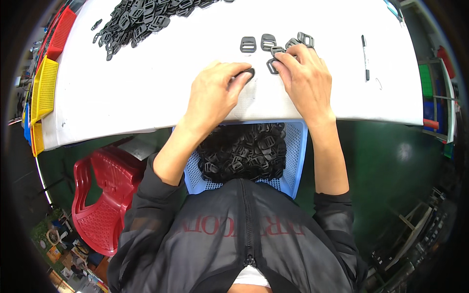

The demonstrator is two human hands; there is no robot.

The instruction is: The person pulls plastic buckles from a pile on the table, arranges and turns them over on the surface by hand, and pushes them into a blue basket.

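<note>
Between the thumb and fingers of my left hand (213,94) is a small black plastic buckle (250,74), mostly covered by the fingertips. My right hand (309,80) is to the right, over a small group of black slotted buckles; its thumb and index finger pinch at a buckle (272,67) lying at the group's near edge. Two more, a flat buckle (248,45) and an upright-looking one (268,42), lie just left of that group. Another buckle (306,39) shows beyond my right fingers. Part of the group is hidden under the hand.
A large heap of black buckles (141,19) covers the far left of the white table (122,93). Below the near edge, a blue basket (295,156) holds many more. A marker pen (365,57) lies at right. Left are a yellow bin (44,90) and a red chair (105,205).
</note>
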